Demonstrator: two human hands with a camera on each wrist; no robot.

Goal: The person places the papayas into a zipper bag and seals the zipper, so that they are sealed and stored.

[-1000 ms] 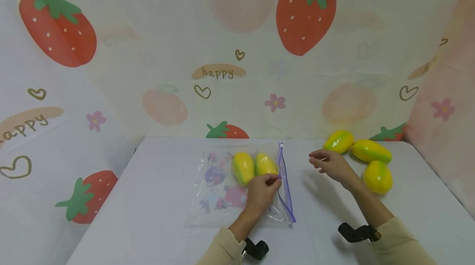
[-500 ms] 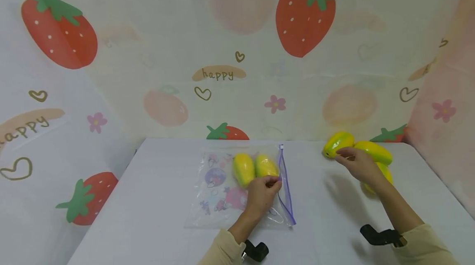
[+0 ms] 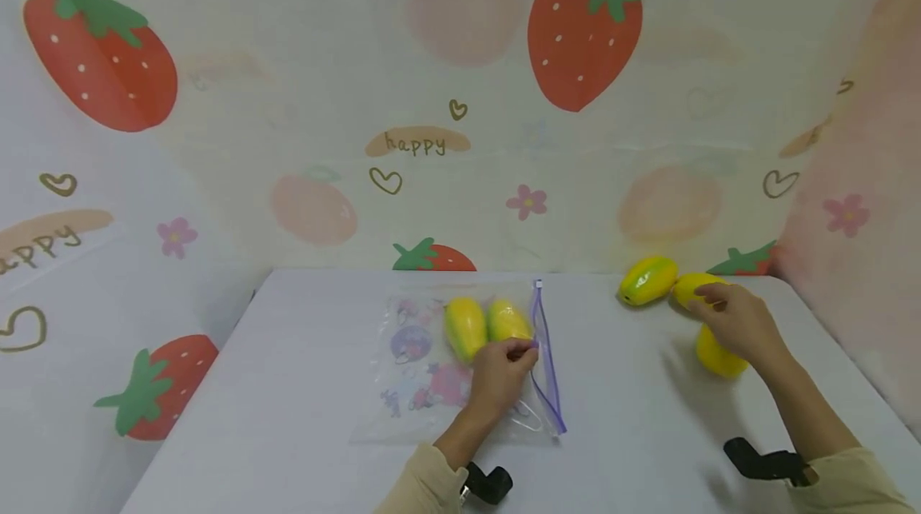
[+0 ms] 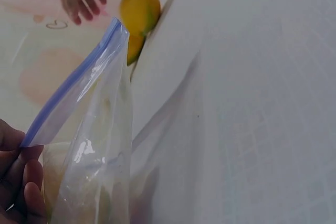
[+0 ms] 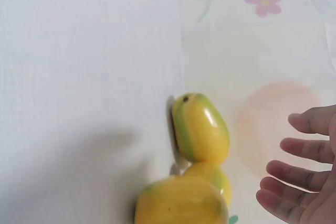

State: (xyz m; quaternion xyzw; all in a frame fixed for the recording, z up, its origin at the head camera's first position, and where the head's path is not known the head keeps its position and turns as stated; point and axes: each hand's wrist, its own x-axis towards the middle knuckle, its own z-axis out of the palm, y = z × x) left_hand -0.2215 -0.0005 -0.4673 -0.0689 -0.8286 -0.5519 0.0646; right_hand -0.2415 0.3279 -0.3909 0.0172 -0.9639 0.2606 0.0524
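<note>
In the head view a clear zip bag (image 3: 448,383) with a coloured print lies flat, its purple zip edge (image 3: 548,362) to the right. Two glossy yellow-green fruits shaped like papayas, one left (image 3: 465,328) and one right (image 3: 508,319), are inside it. My left hand (image 3: 496,380) pinches the bag's mouth, lifting that edge, as the left wrist view shows at the purple strip (image 4: 68,90). My right hand (image 3: 743,326) hovers at the right with spread, loosely bent fingers, holding nothing. Below it are a middle fruit (image 3: 692,287) and a near fruit (image 3: 719,356), both partly hidden.
Another such fruit (image 3: 647,280) lies at the back of the white table (image 3: 288,386), close to the backdrop (image 3: 316,122) printed with strawberries. A pink side panel (image 3: 849,282) stands on the right. Black wrist mounts (image 3: 764,462) stick out from both sleeves.
My right hand has moved rightward from left of the loose fruits, past the back one, to over the middle and near ones. The left hand keeps its pinch on the bag.
</note>
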